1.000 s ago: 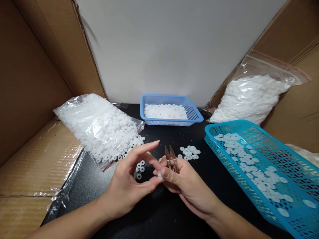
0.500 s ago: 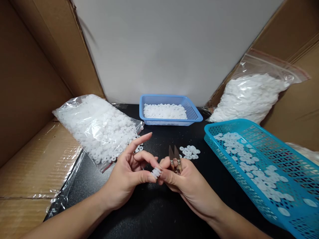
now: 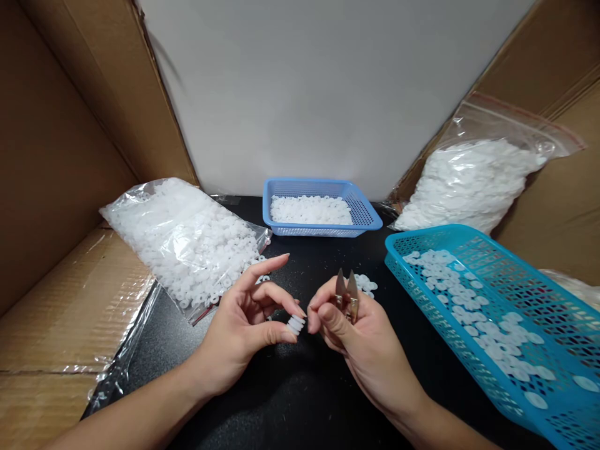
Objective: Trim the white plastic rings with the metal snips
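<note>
Between thumb and fingertips, my left hand (image 3: 248,319) pinches a short stack of white plastic rings (image 3: 295,324). Just to its right, my right hand (image 3: 356,325) is curled around a pair of thread snips (image 3: 347,294), whose two pointed blades stick up apart from each other. The right thumb and index tip are close to the stack but a small gap separates them from it. Partly hidden behind the right hand, a small pile of white discs (image 3: 366,284) lies on the black table (image 3: 290,394).
A clear bag of white rings (image 3: 182,244) lies at the left. A blue basket (image 3: 323,230) with white rings stands at the back. On the right, a teal basket (image 3: 497,250) holds flat white discs, with another full bag (image 3: 469,181) behind it. Cardboard walls flank the table.
My right hand has drawn away to the right from the stack, carrying the snips and covering more of the disc pile. The left hand keeps its pinch on the rings.
</note>
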### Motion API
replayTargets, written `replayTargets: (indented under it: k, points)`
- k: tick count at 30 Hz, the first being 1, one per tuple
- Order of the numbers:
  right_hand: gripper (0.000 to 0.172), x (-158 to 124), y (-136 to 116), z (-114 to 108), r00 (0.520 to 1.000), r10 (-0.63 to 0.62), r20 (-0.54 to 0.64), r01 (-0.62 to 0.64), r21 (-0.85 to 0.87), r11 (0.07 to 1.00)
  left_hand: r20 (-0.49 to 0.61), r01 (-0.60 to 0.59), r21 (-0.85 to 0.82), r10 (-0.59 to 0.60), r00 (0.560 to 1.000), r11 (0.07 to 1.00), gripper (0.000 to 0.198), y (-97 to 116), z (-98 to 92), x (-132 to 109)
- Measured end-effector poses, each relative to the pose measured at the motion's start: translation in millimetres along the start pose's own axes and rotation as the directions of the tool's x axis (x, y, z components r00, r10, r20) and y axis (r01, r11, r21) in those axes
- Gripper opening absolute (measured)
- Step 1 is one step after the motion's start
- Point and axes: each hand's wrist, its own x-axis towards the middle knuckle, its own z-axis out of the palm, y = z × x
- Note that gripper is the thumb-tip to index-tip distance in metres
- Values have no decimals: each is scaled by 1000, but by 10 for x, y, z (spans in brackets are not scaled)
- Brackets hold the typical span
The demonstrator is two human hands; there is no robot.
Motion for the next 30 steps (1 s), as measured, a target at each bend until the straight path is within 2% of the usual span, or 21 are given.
replayTargets:
  k: [5, 11, 15, 21, 22, 24, 25, 27, 28, 30]
  points:
    - [39, 2, -24, 12, 1000, 9, -13, -10, -103, 995, -15, -129, 288, 139, 990, 949, 62, 33, 45, -25]
    - [27, 15, -37, -38, 1000, -13, -18, 9, -183, 983, -83, -189, 509, 267, 960, 839, 35, 39, 57, -13]
    - [31, 29, -18, -47, 998, 11, -59, -21, -170, 985, -51, -259, 541, 339, 939, 800, 40, 27, 44, -16]
    - [49, 32, -9, 20, 985, 157, -73, -156, 16, 988, -38, -347, 548, 438, 898, 761, 45, 18, 34, -50]
    - [48, 41, -25, 1, 987, 141, -79, -143, -16, 990, -50, -344, 542, 438, 898, 766, 44, 20, 33, -52]
    - [39, 83, -72, -97, 994, 18, -108, -42, -229, 972, -83, -314, 522, 414, 907, 793, 43, 22, 33, -53]
    - [29, 114, -98, -175, 990, -95, -108, 45, -401, 915, -96, -295, 507, 393, 914, 810, 42, 22, 34, -52]
    - [12, 191, -137, -373, 955, -294, -33, 178, -730, 659, -103, -270, 469, 355, 929, 841, 43, 17, 36, -50]
    - [10, 232, -145, -480, 944, -330, 19, 200, -827, 526, -95, -268, 454, 346, 933, 849, 44, 14, 37, -50]
    - [13, 302, -134, -679, 959, -272, 72, 157, -939, 306, -73, -276, 442, 341, 937, 853, 46, 6, 34, -54]
